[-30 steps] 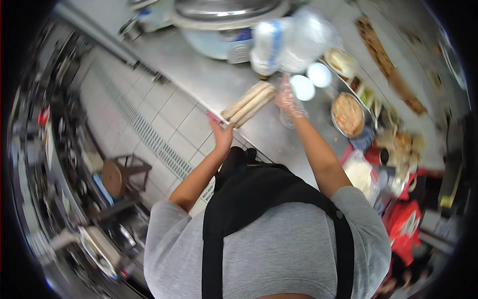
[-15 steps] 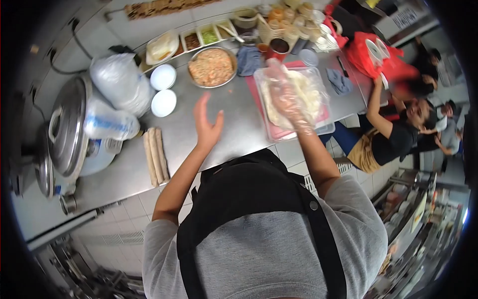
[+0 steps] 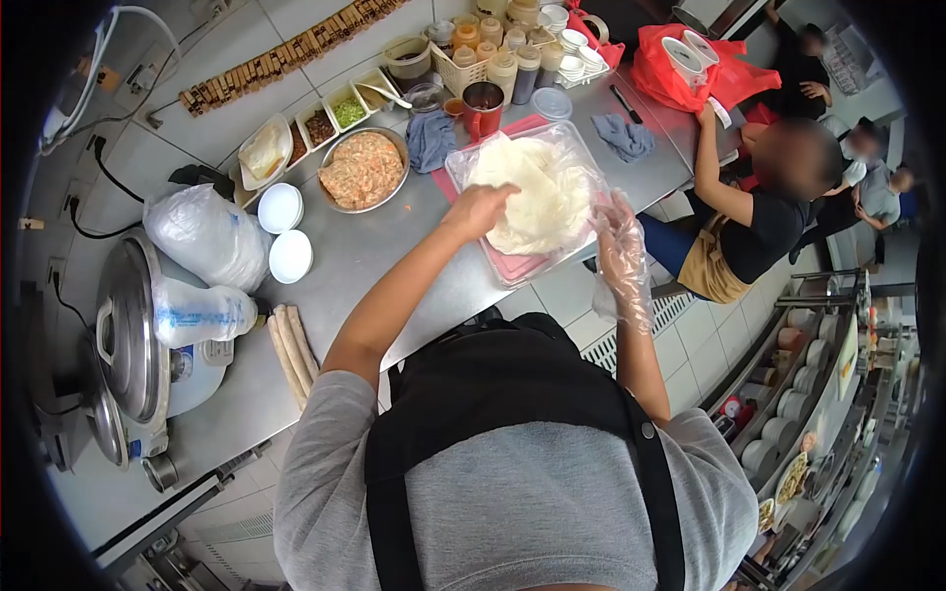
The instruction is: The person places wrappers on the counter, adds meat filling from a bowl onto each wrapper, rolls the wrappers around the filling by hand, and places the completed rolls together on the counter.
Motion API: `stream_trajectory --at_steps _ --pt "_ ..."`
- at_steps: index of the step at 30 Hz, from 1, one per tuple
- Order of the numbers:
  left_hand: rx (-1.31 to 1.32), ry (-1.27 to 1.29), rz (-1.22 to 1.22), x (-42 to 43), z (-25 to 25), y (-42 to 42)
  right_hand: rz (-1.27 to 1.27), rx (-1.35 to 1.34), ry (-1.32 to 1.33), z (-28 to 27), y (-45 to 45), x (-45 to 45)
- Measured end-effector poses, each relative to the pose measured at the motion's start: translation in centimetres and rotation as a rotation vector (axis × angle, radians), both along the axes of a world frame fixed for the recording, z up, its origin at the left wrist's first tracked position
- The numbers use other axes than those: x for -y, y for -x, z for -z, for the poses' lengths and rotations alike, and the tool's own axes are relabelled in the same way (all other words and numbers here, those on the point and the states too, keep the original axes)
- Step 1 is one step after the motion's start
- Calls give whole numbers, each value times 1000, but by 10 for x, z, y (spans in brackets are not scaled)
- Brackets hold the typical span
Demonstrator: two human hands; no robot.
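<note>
A stack of thin, pale round wrappers [image 3: 544, 212] lies on plastic in a clear tray [image 3: 493, 264], over a pink board. My bare left hand [image 3: 480, 209] reaches over the tray's left side, thumb and fingers closed on the top wrapper's left edge. Beside the tray's right rim, my right hand [image 3: 622, 251] wears a loose clear plastic glove. Its fingers are loosely bent, with nothing visible in them. Left of the tray, a metal bowl [image 3: 405, 180] holds an orange-flecked filling [image 3: 363, 169].
Long pale rolls [image 3: 293, 353] lie near the counter's front edge. White bowls [image 3: 291, 257], a plastic bag [image 3: 207, 236] and a lidded pot [image 3: 130, 330] stand left. A red mug [image 3: 482, 113] and sauce bottles [image 3: 501, 74] are behind the tray. A co-worker [image 3: 754, 217] stands right.
My left hand has moved right from over the counter to the wrappers and closed on an edge. My gloved right hand has drawn back from above the wrappers to the tray's right side.
</note>
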State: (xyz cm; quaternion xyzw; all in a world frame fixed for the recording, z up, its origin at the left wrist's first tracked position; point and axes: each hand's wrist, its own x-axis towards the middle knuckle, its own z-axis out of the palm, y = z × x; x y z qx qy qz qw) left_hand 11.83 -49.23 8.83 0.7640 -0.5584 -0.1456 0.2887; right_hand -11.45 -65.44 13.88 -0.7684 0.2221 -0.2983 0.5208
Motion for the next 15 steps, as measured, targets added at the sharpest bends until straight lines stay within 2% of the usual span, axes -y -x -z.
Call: stream_trajectory --at_steps 2,4,5,6,7,8,9,11,13,15 --pt "-123 216 -60 -6 -50 2 -58 -34 4 -5 -4 -6" --pt "-125 464 -113 -11 -91 1 -36 -10 70 -24 -19 -20" --pt "-123 463 -135 -17 -115 3 -9 20 140 -34 -28 -27" --pt "-92 567 -140 -25 -139 7 -23 19 199 -42 -35 -33" --pt "-57 670 -147 -35 -159 10 -54 20 199 -56 -45 -40" --pt "-48 669 -178 -46 -174 12 -137 5 251 -73 -55 -48" --pt "-63 685 -215 -58 -186 16 -220 -8 304 -81 -63 -55" --pt "-69 702 -284 -83 -198 23 -305 -99 217 -74 -82 -64" --pt "-155 730 -419 -115 -204 26 -405 285 8 -72 -106 -79" --pt "-182 728 -523 -150 -202 27 -471 281 -76 -90 -118 -91"
